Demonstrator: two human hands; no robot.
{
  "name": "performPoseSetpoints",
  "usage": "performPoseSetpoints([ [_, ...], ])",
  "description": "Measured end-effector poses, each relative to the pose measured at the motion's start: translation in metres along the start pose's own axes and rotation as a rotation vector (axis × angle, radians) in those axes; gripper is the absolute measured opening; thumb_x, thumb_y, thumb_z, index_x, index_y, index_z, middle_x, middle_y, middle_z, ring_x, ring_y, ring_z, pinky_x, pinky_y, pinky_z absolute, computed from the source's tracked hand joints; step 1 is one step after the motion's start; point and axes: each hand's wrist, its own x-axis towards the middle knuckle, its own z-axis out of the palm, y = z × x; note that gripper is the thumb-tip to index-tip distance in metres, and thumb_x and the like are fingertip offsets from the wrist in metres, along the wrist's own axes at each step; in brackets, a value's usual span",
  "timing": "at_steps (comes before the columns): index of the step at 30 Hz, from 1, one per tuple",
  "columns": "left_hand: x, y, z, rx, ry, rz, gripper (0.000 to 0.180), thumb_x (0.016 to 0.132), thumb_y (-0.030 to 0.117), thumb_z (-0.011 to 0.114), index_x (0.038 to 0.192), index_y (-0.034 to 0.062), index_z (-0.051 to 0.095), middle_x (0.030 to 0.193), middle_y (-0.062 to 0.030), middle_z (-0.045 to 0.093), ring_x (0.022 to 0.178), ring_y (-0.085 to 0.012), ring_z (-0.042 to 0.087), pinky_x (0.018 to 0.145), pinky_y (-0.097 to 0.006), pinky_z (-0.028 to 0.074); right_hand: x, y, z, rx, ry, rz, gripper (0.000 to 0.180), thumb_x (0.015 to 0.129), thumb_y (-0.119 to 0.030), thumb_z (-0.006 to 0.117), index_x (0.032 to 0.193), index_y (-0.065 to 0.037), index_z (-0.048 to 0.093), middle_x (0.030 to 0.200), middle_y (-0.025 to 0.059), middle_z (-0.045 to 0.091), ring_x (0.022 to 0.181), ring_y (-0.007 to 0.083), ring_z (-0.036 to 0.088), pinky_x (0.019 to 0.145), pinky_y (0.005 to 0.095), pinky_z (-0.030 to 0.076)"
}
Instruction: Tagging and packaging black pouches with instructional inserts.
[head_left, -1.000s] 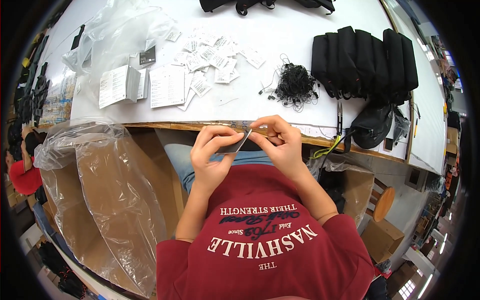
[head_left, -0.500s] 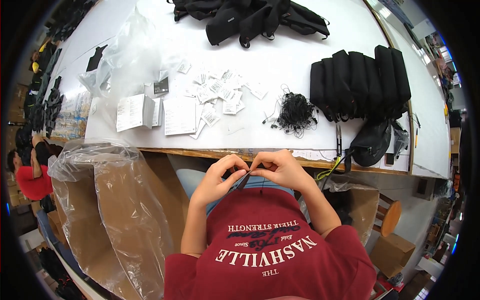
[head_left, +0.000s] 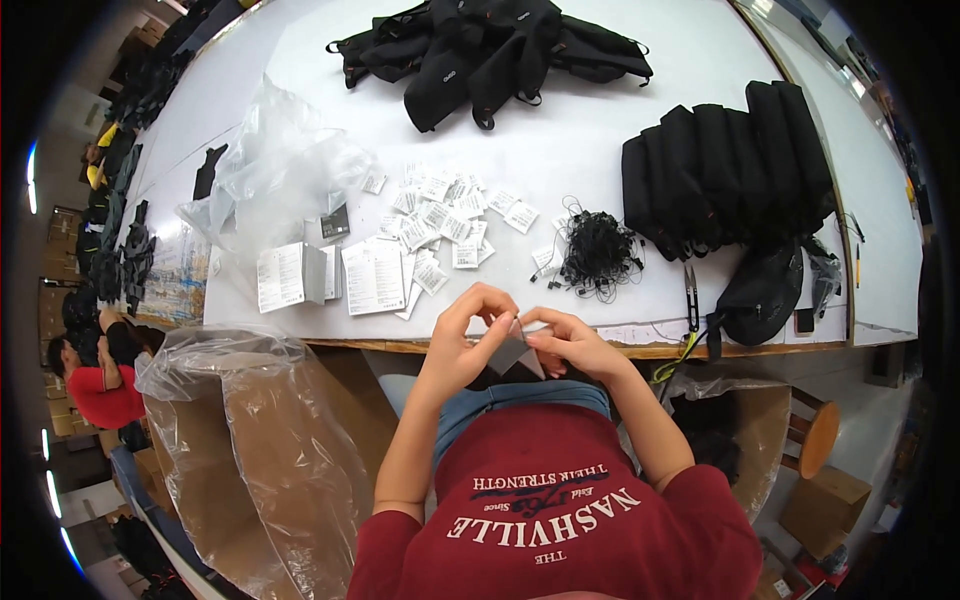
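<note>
While the left hand [head_left: 462,335] and right hand [head_left: 582,352] meet at the near edge of the table [head_left: 580,130], 1 grey card [head_left: 510,354] hangs at their fingertips. Left: thumb and forefinger pinched on its top. Right: fingers at its upper right edge; pinch or mere contact, cannot tell. Card single or folded: not resolved.

Beyond the grip, slightly left: white tags [head_left: 436,215], loosely piled and overlapping, over a dozen; exact count not possible. Left of the grip: at least 2 stacks [head_left: 374,278] of white leaflets; 1 black card [head_left: 335,222] just behind them; 1 plastic bag [head_left: 282,165] past that. Right of the grip, slightly beyond: 1 tangle [head_left: 597,250] of black strings. Farther right: 1 row of black pouches [head_left: 680,150], about 7; 1 pair of snips [head_left: 691,294]; 1 black bag [head_left: 765,300]. Farthest beyond: 1 black heap [head_left: 445,65] of bags, overlap prevents a count. Right of the grip, off the table: 1 stool [head_left: 820,438]. Far left: 1 co-worker [head_left: 100,400], red top.
</note>
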Motion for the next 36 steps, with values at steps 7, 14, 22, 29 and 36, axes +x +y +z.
performPoseSetpoints([
  [7, 0.090, -0.027, 0.001, 0.216, -0.301, -0.041, 0.008, 0.087, 0.007, 0.060, 0.093, 0.0016, 0.059, 0.089, -0.0070, 0.060, 0.080, -0.0168, 0.058, 0.074, -0.028, 0.046, -0.001, 0.024, -0.056, 0.312, -0.027, 0.010, 0.027, 0.098, -0.028, 0.052, 0.090, -0.004, 0.060, 0.051, -0.0071, 0.034, 0.041, 0.0042, 0.032, 0.042, 0.0207, 0.031],
  [14, 0.316, -0.025, -0.040, 0.874, 0.234, -0.144, 0.110, 0.056, 0.066, 0.077, 0.143, 0.0235, 0.027, 0.151, -0.0309, 0.011, 0.140, -0.0478, 0.011, 0.103, -0.072, 0.003, 0.002, 0.039, -0.081, 0.655, -0.071, 0.031, 0.026, 0.098, -0.027, 0.052, 0.088, -0.003, 0.056, 0.055, -0.0068, 0.032, 0.044, 0.0033, 0.030, 0.041, 0.0201, 0.029],
  [22, 0.407, -0.096, -0.035, 1.029, 0.341, -0.374, 0.080, 0.064, 0.051, 0.076, 0.132, 0.0231, 0.045, 0.126, -0.0244, 0.050, 0.116, -0.0397, 0.049, 0.099, -0.061, 0.026, 0.007, 0.031, -0.081, 0.722, -0.184, 0.107, 0.025, 0.097, -0.028, 0.053, 0.087, -0.005, 0.055, 0.054, -0.0070, 0.028, 0.045, 0.0043, 0.028, 0.043, 0.0204, 0.027],
  [29, 0.390, -0.123, -0.048, 0.791, 0.401, -0.020, 0.041, 0.072, 0.030, 0.070, 0.105, 0.0086, 0.059, 0.095, -0.0175, 0.066, 0.095, -0.0359, 0.060, 0.084, -0.046, 0.045, 0.005, 0.033, -0.079, 0.658, -0.174, 0.159, 0.027, 0.096, -0.031, 0.054, 0.086, -0.007, 0.052, 0.055, -0.0066, 0.029, 0.046, 0.0052, 0.029, 0.045, 0.0213, 0.030],
  [36, 0.271, -0.024, -0.034, 0.556, 0.366, 0.026, 0.032, 0.076, 0.022, 0.065, 0.098, 0.0003, 0.058, 0.088, -0.0189, 0.066, 0.083, -0.0343, 0.064, 0.076, -0.037, 0.048, 0.007, 0.038, -0.081, 0.686, -0.220, 0.078, 0.024, 0.096, -0.028, 0.055, 0.085, -0.006, 0.054, 0.056, -0.0052, 0.031, 0.047, 0.0061, 0.033, 0.044, 0.0226, 0.031],
])
